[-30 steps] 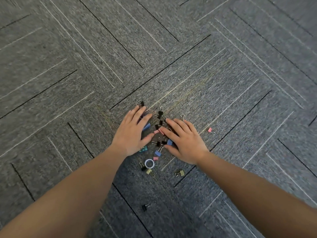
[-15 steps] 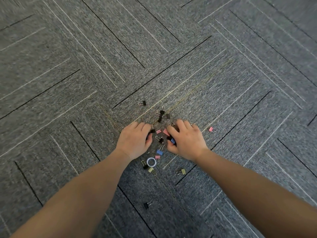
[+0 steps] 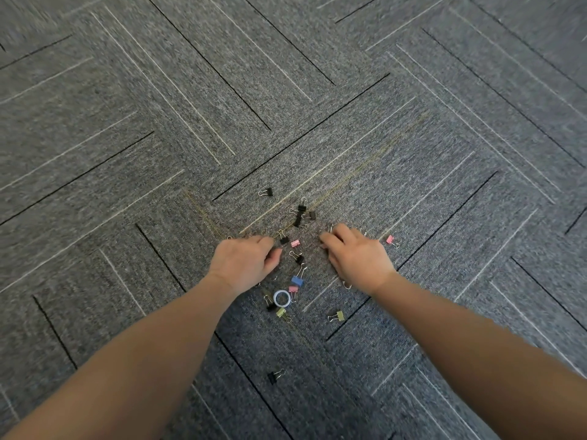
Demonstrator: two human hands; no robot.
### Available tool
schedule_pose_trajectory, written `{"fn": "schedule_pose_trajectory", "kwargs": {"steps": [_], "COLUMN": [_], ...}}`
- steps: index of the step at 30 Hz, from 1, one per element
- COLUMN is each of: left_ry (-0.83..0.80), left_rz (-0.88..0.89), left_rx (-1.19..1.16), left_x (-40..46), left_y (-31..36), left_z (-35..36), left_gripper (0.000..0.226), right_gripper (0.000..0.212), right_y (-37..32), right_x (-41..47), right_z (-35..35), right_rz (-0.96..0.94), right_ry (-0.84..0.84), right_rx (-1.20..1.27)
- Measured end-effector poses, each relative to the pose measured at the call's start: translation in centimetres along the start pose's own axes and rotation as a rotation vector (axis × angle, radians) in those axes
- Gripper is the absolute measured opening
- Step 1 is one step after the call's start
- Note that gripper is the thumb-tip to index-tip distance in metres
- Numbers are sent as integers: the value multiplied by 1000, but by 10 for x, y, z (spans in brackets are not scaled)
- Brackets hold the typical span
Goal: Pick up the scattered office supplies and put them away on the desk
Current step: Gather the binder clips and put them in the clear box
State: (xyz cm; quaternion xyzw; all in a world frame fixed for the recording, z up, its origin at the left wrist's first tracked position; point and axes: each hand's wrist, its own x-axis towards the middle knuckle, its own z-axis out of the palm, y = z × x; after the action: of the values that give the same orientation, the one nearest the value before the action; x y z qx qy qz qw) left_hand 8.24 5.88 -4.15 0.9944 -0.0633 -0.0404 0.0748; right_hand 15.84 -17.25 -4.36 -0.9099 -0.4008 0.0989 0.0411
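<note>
Small binder clips lie scattered on the grey carpet (image 3: 413, 122). My left hand (image 3: 244, 263) and my right hand (image 3: 357, 258) rest on the floor at either side of the pile, fingers curled in over clips; what they grip is mostly hidden. Between the hands lie a pink clip (image 3: 295, 243), a black clip (image 3: 298, 258) and a blue clip (image 3: 297, 280). A small white tape ring (image 3: 281, 298) sits just below them. Wire handles peek out under my right hand.
More clips lie around: a black cluster (image 3: 301, 214) and a lone black clip (image 3: 266, 192) farther away, a pink one (image 3: 390, 239) right of my right hand, yellow-green ones (image 3: 337, 316) and a black one (image 3: 273, 376) nearer me. No desk shows.
Both hands went from flat with spread fingers to curled fists, raking clips inward. The blue clip by my right fingers and the teal one under my left hand are out of sight.
</note>
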Motion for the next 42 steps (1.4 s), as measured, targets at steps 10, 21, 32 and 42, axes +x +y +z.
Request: {"fn": "schedule_pose_trajectory", "kwargs": {"steps": [10,21,32,42], "left_ry": [7,34,311,547], "left_rz": [-88,-280,-950,-1527], "left_rx": [23,-99,-93,44], "left_x": [17,-56,-263,-566], "left_y": [-3,-1,-61,-124], "left_z": [-30,-219,-620,-894], "left_gripper": [39,31,29,29], "right_gripper": [31,43,28,47], "right_y": [1,-96,-370,-773], "right_x": [17,16,63,52], "right_z": [-33,-238,-606,-800], "right_rz": [13,-184,-717,-1210], "right_ry": [-100,-168,84,309], "right_rx": [-2,-113,-186,-160]}}
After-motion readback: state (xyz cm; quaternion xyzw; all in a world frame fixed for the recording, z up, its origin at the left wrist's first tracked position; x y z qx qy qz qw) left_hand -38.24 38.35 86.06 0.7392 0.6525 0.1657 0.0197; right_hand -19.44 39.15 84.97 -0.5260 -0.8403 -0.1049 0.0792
